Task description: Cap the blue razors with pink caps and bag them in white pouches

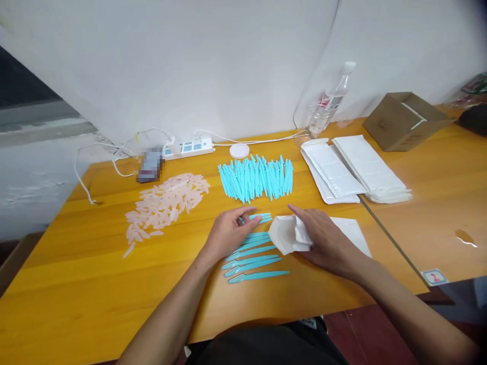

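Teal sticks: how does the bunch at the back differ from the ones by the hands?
The back pile is large and crowded, sticks overlapping and pointing roughly toward the wall. The near row has only a few, spaced apart, lying sideways. The left hand rests on the near row; nothing touches the back pile. The right hand holds a white pouch beside the near row. Both groups share colour and shape.

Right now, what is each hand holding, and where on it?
Right hand grips a white pouch at its right end. Left hand rests its fingers on the blue tools, lifting none.
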A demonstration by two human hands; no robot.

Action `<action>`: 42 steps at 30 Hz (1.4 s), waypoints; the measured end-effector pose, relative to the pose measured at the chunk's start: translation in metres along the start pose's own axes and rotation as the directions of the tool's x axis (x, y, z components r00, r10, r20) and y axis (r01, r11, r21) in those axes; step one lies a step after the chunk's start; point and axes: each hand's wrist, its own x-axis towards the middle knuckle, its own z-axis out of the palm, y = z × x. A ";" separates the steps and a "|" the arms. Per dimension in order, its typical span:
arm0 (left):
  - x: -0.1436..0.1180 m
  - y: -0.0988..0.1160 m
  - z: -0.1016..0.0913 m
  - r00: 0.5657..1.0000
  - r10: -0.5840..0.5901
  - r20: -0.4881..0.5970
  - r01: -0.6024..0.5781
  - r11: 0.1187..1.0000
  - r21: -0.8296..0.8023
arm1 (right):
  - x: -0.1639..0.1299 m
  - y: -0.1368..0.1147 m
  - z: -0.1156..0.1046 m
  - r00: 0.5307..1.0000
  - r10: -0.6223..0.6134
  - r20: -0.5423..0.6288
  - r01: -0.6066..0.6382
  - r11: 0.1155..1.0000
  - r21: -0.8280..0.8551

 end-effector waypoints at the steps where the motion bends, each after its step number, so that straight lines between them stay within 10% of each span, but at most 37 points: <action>1: 0.008 -0.004 -0.005 0.999 0.054 -0.008 -0.052 0.986 0.159 | 0.003 0.004 -0.002 1.000 -0.011 0.011 0.011 1.000 -0.010; 6: 0.034 -0.010 -0.003 0.986 0.139 0.093 -0.167 0.843 0.512 | 0.010 0.014 0.001 0.999 -0.020 0.047 0.020 1.000 0.001; 12: 0.014 -0.004 -0.025 0.935 0.305 -0.182 -0.273 0.945 0.181 | 0.016 0.016 0.007 0.999 0.024 0.048 -0.025 1.000 0.019; 16: -0.015 0.003 -0.052 0.808 0.077 -0.584 -0.286 0.918 -0.274 | 0.031 0.012 0.011 0.996 -0.004 0.084 0.001 0.999 0.040; 23: -0.031 0.002 -0.035 0.749 -0.226 -0.623 -0.268 0.756 -0.597 | 0.049 0.003 0.025 0.994 -0.049 0.097 0.041 0.996 0.079; 32: -0.026 0.004 -0.006 0.784 -0.292 -0.548 -0.146 0.771 -0.620 | 0.054 -0.013 0.024 0.995 -0.048 0.085 0.038 0.993 0.108; 38: -0.022 -0.002 0.003 0.961 0.167 -0.218 -0.207 0.963 -0.172 | 0.050 -0.020 0.017 0.996 -0.059 0.072 0.050 0.991 0.124; 42: -0.004 -0.024 -0.014 0.981 0.118 -0.154 -0.113 0.993 0.041 | 0.034 -0.016 0.013 0.996 -0.013 0.088 0.001 0.990 0.138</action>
